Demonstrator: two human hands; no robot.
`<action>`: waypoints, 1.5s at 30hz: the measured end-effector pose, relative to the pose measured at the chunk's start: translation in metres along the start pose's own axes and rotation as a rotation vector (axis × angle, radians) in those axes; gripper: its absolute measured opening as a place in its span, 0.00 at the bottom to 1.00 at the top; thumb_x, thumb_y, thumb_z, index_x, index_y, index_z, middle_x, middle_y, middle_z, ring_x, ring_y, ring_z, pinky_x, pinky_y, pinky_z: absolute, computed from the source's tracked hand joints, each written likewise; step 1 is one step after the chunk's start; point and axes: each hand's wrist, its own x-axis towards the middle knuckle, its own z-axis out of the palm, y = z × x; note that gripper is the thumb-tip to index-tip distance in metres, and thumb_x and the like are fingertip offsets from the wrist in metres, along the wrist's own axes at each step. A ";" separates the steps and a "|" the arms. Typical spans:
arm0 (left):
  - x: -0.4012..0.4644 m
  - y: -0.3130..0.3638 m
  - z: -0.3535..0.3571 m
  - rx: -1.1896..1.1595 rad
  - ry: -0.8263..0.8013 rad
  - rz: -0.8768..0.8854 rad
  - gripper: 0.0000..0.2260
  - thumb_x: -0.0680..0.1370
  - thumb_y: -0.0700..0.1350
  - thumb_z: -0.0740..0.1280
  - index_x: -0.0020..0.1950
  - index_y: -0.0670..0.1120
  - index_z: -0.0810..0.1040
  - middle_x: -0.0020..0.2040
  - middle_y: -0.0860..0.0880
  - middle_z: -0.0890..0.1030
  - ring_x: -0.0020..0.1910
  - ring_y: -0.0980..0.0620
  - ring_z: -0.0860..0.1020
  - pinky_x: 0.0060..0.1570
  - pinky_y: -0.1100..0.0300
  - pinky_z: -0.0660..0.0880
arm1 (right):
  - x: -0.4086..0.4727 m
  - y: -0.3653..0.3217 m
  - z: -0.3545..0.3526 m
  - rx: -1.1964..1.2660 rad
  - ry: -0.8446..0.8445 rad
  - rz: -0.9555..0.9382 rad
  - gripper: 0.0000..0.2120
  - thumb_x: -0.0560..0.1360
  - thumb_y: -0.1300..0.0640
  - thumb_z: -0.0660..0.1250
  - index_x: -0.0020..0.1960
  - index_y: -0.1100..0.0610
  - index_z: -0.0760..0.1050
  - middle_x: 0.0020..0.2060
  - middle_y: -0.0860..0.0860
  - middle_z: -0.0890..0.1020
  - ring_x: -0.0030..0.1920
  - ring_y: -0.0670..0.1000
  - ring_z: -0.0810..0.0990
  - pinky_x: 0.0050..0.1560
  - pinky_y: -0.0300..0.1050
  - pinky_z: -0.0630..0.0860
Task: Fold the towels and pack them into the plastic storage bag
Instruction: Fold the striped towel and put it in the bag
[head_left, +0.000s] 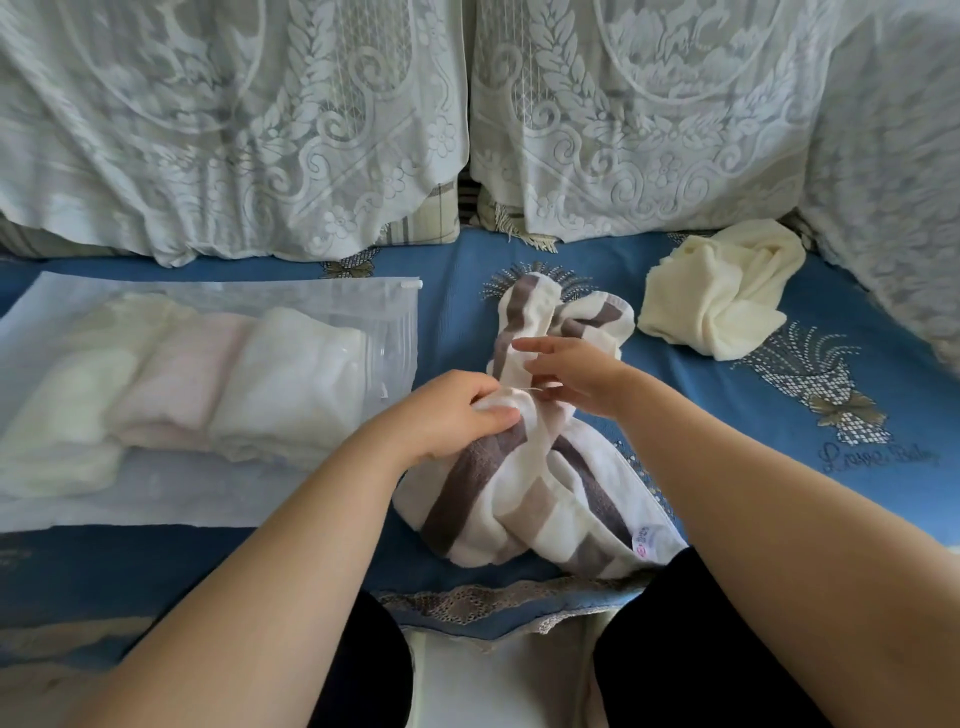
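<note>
A white towel with brown and grey stripes (540, 499) lies bunched on the blue sofa cover in front of me. My left hand (447, 415) grips its edge near the middle. My right hand (576, 371) pinches the same edge just to the right of it. A clear plastic storage bag (218, 499) lies flat at the left, with three folded towels inside it: cream, pink and white. A crumpled cream towel (717, 291) sits at the back right, apart from both hands.
The blue patterned sofa seat (779, 467) carries everything. Cushions under white lace covers (623, 114) stand along the back and right side. My dark-clad knees (691, 649) press against the seat's lace-trimmed front edge.
</note>
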 end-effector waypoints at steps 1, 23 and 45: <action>0.002 0.000 0.003 0.011 0.048 0.023 0.14 0.77 0.52 0.67 0.38 0.44 0.75 0.43 0.50 0.78 0.42 0.52 0.76 0.45 0.55 0.70 | -0.001 -0.005 0.003 0.056 -0.019 -0.028 0.20 0.78 0.69 0.56 0.68 0.58 0.70 0.48 0.53 0.79 0.46 0.50 0.77 0.52 0.43 0.75; -0.021 0.006 -0.030 -0.217 0.215 0.127 0.05 0.76 0.47 0.69 0.41 0.49 0.81 0.36 0.50 0.81 0.37 0.56 0.77 0.40 0.59 0.72 | -0.031 -0.016 -0.036 -0.759 0.604 -0.292 0.11 0.74 0.61 0.62 0.51 0.59 0.81 0.55 0.61 0.78 0.58 0.62 0.74 0.58 0.53 0.72; -0.007 0.034 0.001 -0.220 0.492 0.337 0.03 0.76 0.48 0.69 0.43 0.51 0.78 0.36 0.58 0.80 0.36 0.62 0.75 0.40 0.68 0.71 | -0.104 -0.041 0.004 0.561 -0.209 -0.192 0.15 0.69 0.69 0.61 0.54 0.61 0.78 0.39 0.55 0.80 0.37 0.49 0.79 0.44 0.42 0.77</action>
